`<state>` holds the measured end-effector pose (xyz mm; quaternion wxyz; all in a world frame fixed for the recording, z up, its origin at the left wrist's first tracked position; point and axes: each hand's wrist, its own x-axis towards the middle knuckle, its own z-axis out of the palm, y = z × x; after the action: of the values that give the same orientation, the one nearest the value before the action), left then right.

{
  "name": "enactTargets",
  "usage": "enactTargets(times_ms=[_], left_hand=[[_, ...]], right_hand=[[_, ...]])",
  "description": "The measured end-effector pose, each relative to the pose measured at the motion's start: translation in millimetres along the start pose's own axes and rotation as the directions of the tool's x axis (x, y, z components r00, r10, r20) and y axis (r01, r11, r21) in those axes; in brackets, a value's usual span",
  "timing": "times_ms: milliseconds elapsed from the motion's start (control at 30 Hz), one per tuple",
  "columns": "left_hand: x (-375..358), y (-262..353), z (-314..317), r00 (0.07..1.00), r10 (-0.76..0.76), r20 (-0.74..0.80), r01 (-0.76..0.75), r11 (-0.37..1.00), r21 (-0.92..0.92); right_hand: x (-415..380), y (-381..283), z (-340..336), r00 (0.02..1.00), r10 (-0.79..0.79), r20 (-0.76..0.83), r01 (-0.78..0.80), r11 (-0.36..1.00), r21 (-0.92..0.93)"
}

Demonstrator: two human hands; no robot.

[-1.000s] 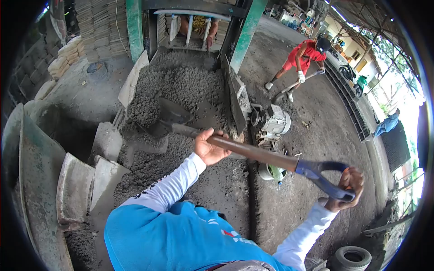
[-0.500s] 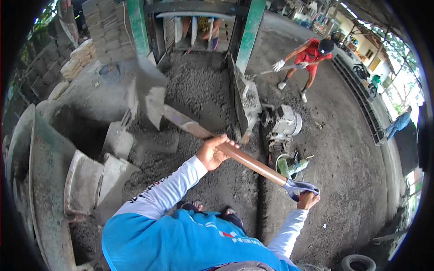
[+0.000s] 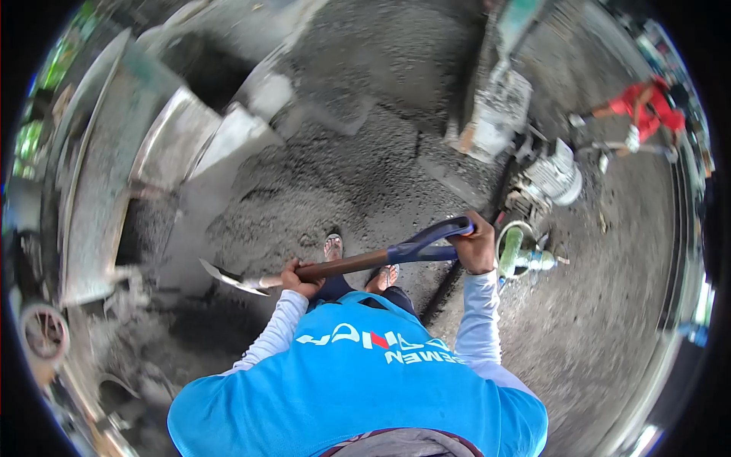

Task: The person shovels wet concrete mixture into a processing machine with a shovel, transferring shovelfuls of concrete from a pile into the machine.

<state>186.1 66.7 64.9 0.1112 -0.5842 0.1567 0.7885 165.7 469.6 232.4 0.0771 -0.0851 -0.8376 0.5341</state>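
Under my feet lay a grey mound of wet mix (image 3: 327, 175), spread over the dirt floor (image 3: 601, 305). Left of the mound stood the mixer drum (image 3: 91, 167). Right of it sat an electric motor (image 3: 552, 179), and beyond that a person in red (image 3: 647, 107). Daylight came from the edges.

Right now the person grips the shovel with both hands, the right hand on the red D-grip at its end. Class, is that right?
Not quite: the D-grip is blue, not red, as the head view shows. The rest holds: the right hand is on it, and the left hand grips the shovel on its wooden shaft.
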Motion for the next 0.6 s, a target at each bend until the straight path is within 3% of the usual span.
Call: enactTargets(times_ms=[133, 200, 300, 400, 433, 467, 533, 567, 600], left_hand=[[-1, -1, -94, 0.988, -0.009, -0.156, -0.033, 0.965, -0.261], [-12, 0, -125, 0.986, -0.042, -0.161, -0.029, 0.910, -0.413], [-5, -2, -179, 0.990, 0.032, -0.140, -0.103, 0.833, -0.544], [-37, 1, -197, 0.984, 0.065, -0.163, -0.154, 0.764, -0.627], [-50, 2, -201, 0.987, 0.091, -0.135, -0.159, 0.723, -0.673], [-52, 6, -213, 0.991, 0.083, -0.103, -0.131, 0.724, -0.677], [-54, 15, -236, 0.997, 0.072, -0.030, -0.073, 0.727, -0.683], [-37, 23, -259, 1.000, 0.005, 0.030, 0.016, 0.774, -0.633], [-35, 32, -266, 0.998, -0.032, -0.048, -0.005, 0.785, -0.620]], right_hand=[[10, -52, 60, 0.919, -0.161, 0.361, 0.128, 0.985, 0.112], [7, -75, 88, 0.819, -0.239, 0.522, 0.199, 0.971, 0.132], [-9, -120, 128, 0.626, -0.313, 0.714, 0.309, 0.941, 0.141], [-43, -158, 167, 0.498, -0.181, 0.848, -0.003, 0.978, 0.211], [-56, -169, 178, 0.387, -0.099, 0.917, -0.162, 0.971, 0.173], [-73, -174, 195, 0.383, -0.253, 0.889, 0.066, 0.967, 0.246], [-110, -184, 232, 0.263, -0.550, 0.792, 0.493, 0.783, 0.379], [-128, -195, 241, 0.196, -0.592, 0.782, 0.608, 0.699, 0.376], [-147, -209, 251, 0.128, -0.630, 0.766, 0.709, 0.599, 0.374]])
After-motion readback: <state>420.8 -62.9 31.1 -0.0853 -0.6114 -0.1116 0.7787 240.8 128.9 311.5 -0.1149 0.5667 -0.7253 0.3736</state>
